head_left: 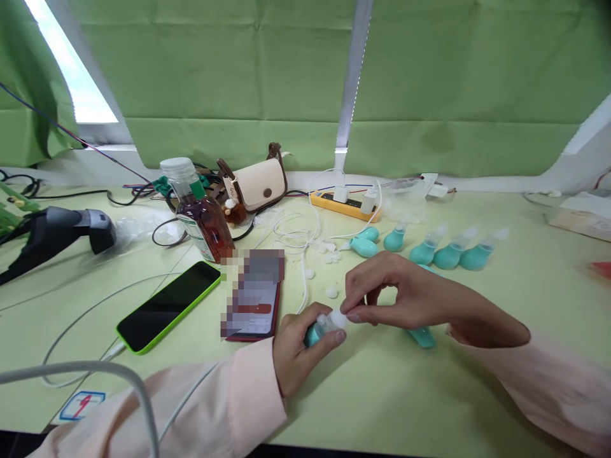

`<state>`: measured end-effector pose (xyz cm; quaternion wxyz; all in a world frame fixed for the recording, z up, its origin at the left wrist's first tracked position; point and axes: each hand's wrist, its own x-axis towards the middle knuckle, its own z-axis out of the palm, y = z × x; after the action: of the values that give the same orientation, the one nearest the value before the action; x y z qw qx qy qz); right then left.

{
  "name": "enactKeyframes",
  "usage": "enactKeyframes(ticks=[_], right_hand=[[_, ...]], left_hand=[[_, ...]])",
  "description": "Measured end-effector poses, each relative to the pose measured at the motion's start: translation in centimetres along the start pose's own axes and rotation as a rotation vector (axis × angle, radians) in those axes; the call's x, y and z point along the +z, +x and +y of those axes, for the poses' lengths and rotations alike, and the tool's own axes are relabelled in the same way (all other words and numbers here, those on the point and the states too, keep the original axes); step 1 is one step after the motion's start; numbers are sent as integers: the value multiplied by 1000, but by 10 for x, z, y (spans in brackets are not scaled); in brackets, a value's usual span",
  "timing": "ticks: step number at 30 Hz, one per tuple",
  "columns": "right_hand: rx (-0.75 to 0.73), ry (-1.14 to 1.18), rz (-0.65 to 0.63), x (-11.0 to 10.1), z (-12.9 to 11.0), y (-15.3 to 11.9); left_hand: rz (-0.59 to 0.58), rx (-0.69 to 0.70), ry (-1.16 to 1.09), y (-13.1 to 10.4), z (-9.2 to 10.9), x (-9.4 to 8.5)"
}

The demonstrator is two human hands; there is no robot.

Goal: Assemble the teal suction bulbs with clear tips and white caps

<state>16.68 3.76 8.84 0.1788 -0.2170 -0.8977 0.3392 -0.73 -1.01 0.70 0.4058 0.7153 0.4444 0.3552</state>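
Note:
My left hand [298, 353] is wrapped round a teal bulb aspirator [312, 335] with a clear neck, low over the table. At the neck's end sits a small white piece [338, 318], pinched between the thumb and forefinger of my right hand [405, 289]. Under the right wrist lies a teal piece [422, 337], partly hidden by the hand. Beyond it stand several teal bulbs with clear nozzles [449, 256]. Bulbs without visible nozzles [365, 247] lie to their left. Loose white bits [331, 292] are scattered in front of my hands.
Left of my hands lie a red-cased phone [252, 299] and a green-cased phone [167, 308] with a cable. Behind them are a bottle of dark liquid [203, 219], a cream handbag [261, 183] and a yellow power strip [346, 207]. A black handheld scanner [62, 232] lies far left.

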Motion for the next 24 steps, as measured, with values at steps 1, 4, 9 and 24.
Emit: enactKeyframes(ticks=[1, 4, 9, 24], right_hand=[[-3, -14, -18, 0, -1, -1], [2, -60, -34, -1, -3, -2], [-8, -163, -36, 0, -5, -2], [132, 121, -218, -4, 13, 1]], left_hand=[[-2, -1, 2, 0, 0, 1], [4, -7, 13, -1, -1, 2], [18, -4, 40, 0, -2, 2], [-30, 20, 87, -2, -1, 3]])
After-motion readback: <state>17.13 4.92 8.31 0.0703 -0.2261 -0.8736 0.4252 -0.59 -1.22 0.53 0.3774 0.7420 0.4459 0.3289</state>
